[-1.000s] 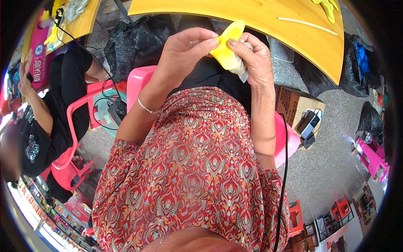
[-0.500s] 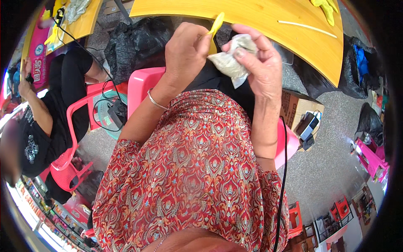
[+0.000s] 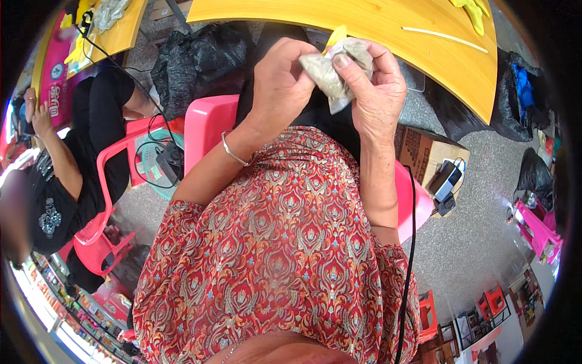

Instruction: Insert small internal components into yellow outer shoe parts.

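Observation:
Just off the near edge of the yellow table, my two hands meet in front of my body. My right hand (image 3: 381,91) is closed on a small clear plastic bag (image 3: 327,76) of greyish-beige filling, with the thumb pressed on top. My left hand (image 3: 280,82) is closed at the bag's left edge, its fingertips partly hidden. Behind the bag pokes the tip of a soft yellow piece (image 3: 336,37), which looks like fabric. Most of it is covered by the bag and fingers, and the left fingers appear to grip it.
A thin pale stick (image 3: 445,39) and a yellow glove-like piece (image 3: 471,13) lie on the yellow table (image 3: 364,21). Black plastic bags (image 3: 197,64) stand beneath. A cardboard box (image 3: 418,151) is at right. Another person in black (image 3: 60,194) sits at left beside a pink chair (image 3: 106,200).
My left hand has moved right, bringing the yellow piece behind the bag, where most of it is now hidden. The right hand has shifted slightly left with the bag.

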A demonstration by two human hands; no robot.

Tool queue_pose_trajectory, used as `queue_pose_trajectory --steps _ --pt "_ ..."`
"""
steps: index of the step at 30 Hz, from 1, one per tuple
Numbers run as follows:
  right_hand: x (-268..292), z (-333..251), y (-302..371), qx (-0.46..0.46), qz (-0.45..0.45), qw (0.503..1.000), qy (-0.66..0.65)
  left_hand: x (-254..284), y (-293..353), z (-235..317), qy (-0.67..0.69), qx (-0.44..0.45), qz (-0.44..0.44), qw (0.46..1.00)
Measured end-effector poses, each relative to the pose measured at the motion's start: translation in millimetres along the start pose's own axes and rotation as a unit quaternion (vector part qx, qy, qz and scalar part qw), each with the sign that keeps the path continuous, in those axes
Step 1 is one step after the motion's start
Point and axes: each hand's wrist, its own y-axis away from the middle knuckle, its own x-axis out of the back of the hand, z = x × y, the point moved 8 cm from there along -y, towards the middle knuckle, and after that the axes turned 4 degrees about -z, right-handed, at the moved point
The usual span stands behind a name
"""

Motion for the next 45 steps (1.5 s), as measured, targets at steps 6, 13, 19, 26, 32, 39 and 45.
queue_pose_trajectory --steps 6,13,19,26,32,39,45 --pt "-1.0 5.1 0.8 0.002 -0.042 0.996 0.079 3.9 -8.0 0.3 0.007 -0.041 0.025 0.999" --pt "4.4 1.5 -1.2 -0.057 -0.032 0.983 0.169 5.3 1.4 -17.8 0.094 0.037 0.022 0.995" --pt "-19.7 -12.8 0.9 0.104 -0.161 0.937 0.293 10.0 2.4 -9.7 0.159 0.054 0.028 0.985" --pt "-13.1 -11.7 0.6 0.094 -0.106 0.944 0.298 11.8 5.4 5.5 0.119 -0.020 0.036 0.992" --pt "-4.4 -12.8 2.1 0.091 -0.044 0.944 0.314 9.1 6.4 4.1 0.017 -0.043 0.031 0.998" --pt "-24.8 -16.5 3.7 0.119 -0.191 0.937 0.267 11.3 0.5 -6.0 0.060 0.002 0.041 0.997" --pt "-24.4 -20.9 4.0 0.173 -0.158 0.919 0.316 10.4 3.5 3.3 0.039 -0.019 0.040 0.998"
